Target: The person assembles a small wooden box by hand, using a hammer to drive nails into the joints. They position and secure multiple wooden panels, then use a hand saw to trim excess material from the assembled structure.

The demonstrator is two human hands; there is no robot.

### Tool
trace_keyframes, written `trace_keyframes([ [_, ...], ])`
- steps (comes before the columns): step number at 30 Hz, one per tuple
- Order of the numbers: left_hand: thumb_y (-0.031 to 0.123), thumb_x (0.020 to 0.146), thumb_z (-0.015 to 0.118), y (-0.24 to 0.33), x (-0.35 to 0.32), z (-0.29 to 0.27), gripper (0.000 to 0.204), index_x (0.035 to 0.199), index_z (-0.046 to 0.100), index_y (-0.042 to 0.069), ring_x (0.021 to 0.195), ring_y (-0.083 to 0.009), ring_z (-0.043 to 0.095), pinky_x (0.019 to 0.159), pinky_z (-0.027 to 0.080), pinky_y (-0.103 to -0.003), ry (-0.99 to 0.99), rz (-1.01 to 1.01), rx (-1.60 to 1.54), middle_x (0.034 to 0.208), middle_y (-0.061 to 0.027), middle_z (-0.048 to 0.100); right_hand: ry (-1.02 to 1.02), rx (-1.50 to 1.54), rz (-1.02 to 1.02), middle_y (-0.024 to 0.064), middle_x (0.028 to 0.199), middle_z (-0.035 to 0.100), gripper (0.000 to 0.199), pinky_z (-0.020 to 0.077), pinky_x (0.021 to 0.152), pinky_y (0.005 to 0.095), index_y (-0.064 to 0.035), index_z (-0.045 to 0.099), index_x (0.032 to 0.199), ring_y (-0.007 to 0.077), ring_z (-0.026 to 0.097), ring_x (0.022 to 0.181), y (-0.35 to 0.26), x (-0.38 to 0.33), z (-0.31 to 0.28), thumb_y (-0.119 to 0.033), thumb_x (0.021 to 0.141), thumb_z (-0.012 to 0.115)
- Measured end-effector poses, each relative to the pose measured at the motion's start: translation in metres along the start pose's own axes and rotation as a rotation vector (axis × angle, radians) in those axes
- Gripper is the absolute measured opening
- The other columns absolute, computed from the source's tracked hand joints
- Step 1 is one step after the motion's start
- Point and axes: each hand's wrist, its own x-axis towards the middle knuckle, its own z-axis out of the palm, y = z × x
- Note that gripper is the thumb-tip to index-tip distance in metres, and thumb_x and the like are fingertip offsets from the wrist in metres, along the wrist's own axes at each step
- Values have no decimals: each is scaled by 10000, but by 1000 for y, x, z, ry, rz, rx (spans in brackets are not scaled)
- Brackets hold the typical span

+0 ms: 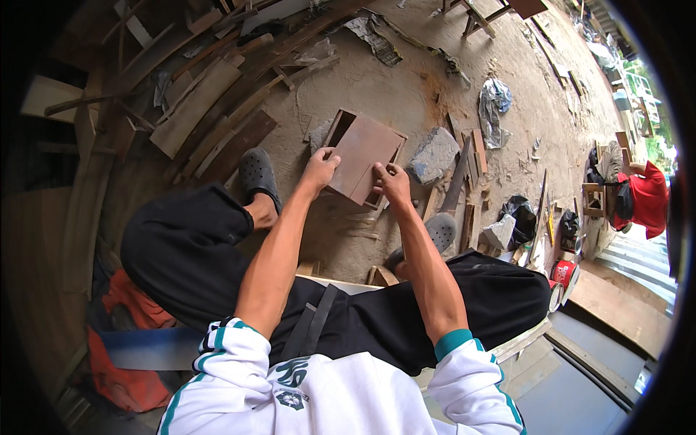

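Note:
A small wooden box [340, 127] is held out in front of me, above the dirt floor between my feet. A flat brown panel [366, 150] lies askew over it, leaving gaps at the upper left and along the right side. My left hand [319, 171] grips the box's left edge, its thumb on the panel and its other fingers mostly hidden. With curled fingers, my right hand [392, 183] pinches the panel's right edge near the lower corner. What lies inside the box is too dark to tell.
A grey concrete block [433, 155] stands right of the box, with a saw [457, 177] beside it. Wood planks [196, 109] are piled at the left. Red cans [565, 272] and a black plastic bag [518, 220] sit at the right. Farther right is a person in red [647, 199].

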Motion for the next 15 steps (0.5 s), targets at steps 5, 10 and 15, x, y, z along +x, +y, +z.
trace_keyframes([
  [5,210,843,646,-7,-2,2,420,1196,603,-14,1015,-267,637,892,480,-349,66,43,232,1151,-197,651,-117,168,73,131,1162,623,492,548,691,399,7,489,1302,241,633,992,-2,-9,6,-192,894,677],
  [10,210,797,662,17,-5,-2,394,1144,650,25,1042,-330,623,926,475,-391,-3,126,448,1133,-208,651,-94,121,38,147,1154,631,470,531,688,417,5,501,1296,247,632,983,5,13,-2,-162,889,665],
  [15,203,805,668,3,-1,-20,387,1164,655,60,1032,-297,641,906,493,-386,300,291,579,1102,-174,670,-49,39,124,128,1184,615,500,498,759,458,-22,476,1333,249,612,1015,-13,6,12,-172,896,665],
])
